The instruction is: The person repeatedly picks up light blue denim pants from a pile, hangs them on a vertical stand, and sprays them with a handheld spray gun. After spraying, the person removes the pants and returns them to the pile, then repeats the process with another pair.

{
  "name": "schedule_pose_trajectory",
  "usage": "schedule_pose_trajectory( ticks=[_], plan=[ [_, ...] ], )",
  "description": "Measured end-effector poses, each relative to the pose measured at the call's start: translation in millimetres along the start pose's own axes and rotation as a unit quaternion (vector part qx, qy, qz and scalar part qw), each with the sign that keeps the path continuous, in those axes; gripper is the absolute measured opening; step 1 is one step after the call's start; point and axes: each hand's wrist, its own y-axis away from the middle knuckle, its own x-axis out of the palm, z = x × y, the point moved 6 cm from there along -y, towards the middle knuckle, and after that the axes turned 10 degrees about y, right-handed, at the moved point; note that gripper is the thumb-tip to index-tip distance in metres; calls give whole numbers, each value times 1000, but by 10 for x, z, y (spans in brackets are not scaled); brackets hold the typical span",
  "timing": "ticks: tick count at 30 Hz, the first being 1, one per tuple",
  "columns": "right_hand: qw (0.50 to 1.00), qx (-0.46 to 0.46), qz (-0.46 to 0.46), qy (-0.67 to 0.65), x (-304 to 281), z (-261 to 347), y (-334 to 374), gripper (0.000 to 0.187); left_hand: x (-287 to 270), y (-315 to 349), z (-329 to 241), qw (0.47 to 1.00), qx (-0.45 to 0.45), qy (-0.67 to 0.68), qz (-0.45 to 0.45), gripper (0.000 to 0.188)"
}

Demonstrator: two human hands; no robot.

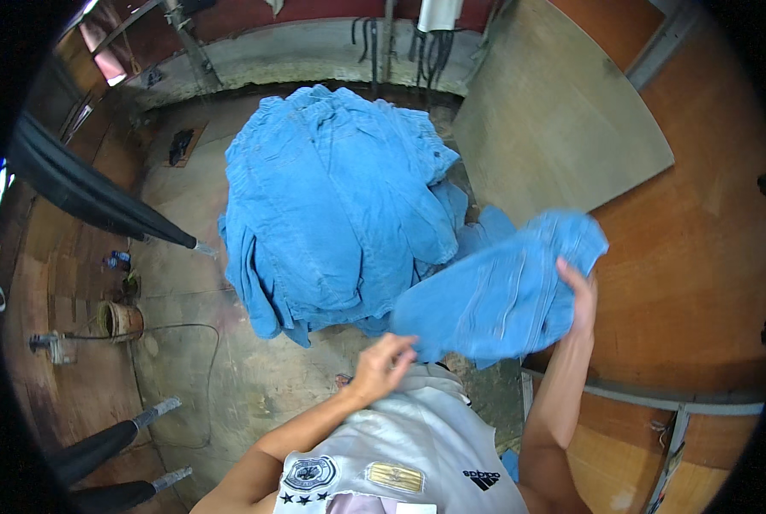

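A blue denim garment [507,295] with pale seam stitching is held up in front of me, to the right of a large pile. My right hand [580,295] grips its right edge, thumb on the near face and fingers hidden behind the cloth. At its lower left corner, my left hand [383,368] has its fingers curled in, pinching the edge of the cloth. Just beyond stands the tall pile of blue denim clothes [332,206], with gathered waistbands showing at the top. More blue cloth lies between the pile and the held garment.
A pale board [563,111] leans at the far right against wooden panels [683,265]. Black-wrapped poles [100,193] jut in from the left. A small bucket [124,320] and a thin cable [216,351] are on the left. Dark straps [433,56] hang at the back.
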Motion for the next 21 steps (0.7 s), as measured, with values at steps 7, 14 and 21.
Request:
schedule_pose_trajectory(
  ticks=[7,14,21],
  plan=[
    [992,-123,-4,20,-70,950,-979,49,-811,107,1565,959,-246,80,-115,25],
    [983,-148,-107,18,-1512,712,-1261,62,-1334,-52,2165,873,-294,98,-377,56],
    [934,85,-312,153,-3813,-2195,-931,46,-1103,-113,2343,846,-307,111,-421,54]
  ],
)
